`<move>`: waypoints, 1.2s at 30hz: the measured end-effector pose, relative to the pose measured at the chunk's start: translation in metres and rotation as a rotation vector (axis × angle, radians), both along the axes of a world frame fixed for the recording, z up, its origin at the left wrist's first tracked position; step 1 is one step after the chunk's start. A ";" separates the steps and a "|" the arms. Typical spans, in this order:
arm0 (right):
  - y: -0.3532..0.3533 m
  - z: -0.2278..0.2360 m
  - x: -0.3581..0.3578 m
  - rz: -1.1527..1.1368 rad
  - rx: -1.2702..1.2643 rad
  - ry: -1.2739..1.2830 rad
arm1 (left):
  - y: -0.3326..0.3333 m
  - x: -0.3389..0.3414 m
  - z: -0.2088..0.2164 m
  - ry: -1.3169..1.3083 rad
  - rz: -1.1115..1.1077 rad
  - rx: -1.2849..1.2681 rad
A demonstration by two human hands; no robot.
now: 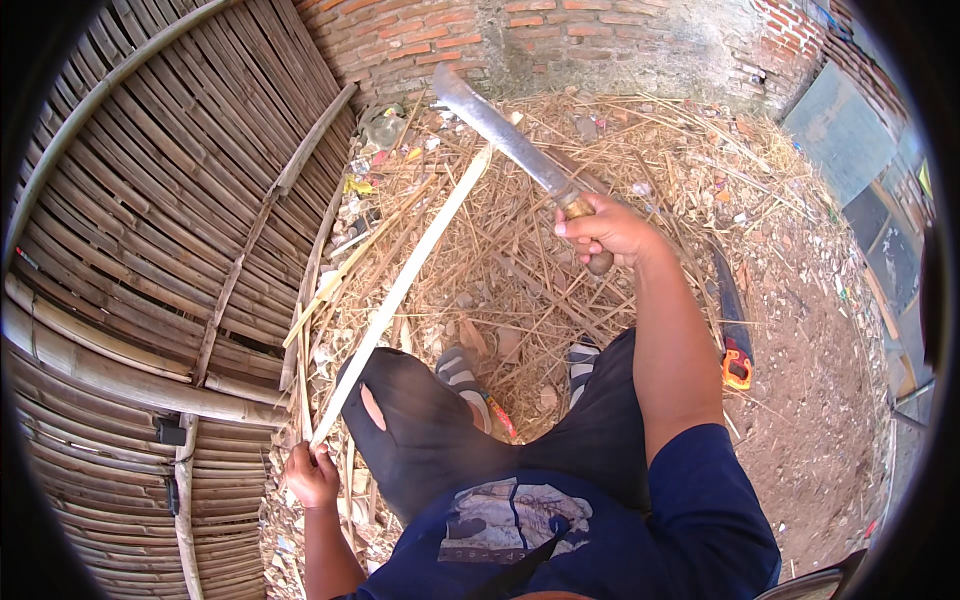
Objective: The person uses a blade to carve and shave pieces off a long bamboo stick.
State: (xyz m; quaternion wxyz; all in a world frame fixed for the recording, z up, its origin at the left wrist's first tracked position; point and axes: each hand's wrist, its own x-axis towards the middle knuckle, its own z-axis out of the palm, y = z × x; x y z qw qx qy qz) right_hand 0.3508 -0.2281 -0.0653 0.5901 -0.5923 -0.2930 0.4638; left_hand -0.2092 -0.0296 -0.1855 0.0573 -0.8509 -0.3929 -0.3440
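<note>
My right hand (610,232) is closed around the wooden handle of a machete (510,138), whose broad grey blade points up and to the left. Down at the lower left, my left hand (312,474) grips the near end of a long pale bamboo strip (408,278). The strip slants away across my left knee, and its far end lies at or just under the blade. From this view I cannot tell whether blade and strip touch.
A bamboo slat wall (150,200) rises close on the left, a brick wall (620,50) at the back. Bamboo shavings (530,290) litter the ground around my sandalled feet. A handsaw (735,340) with an orange and black handle lies at right. Grey panels (842,130) lean farther right.
</note>
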 end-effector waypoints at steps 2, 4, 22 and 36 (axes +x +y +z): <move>0.007 -0.002 -0.004 0.068 -0.018 -0.061 | -0.002 0.005 0.003 -0.003 -0.002 -0.029; 0.015 -0.007 -0.006 0.191 -0.052 -0.171 | -0.005 0.012 0.008 -0.003 -0.016 -0.024; 0.026 -0.014 -0.014 -0.420 0.042 -1.371 | -0.004 0.007 0.013 -0.008 -0.171 -0.534; 0.043 -0.027 -0.012 -0.204 -0.356 -1.225 | -0.012 0.010 0.026 0.067 -0.122 -0.422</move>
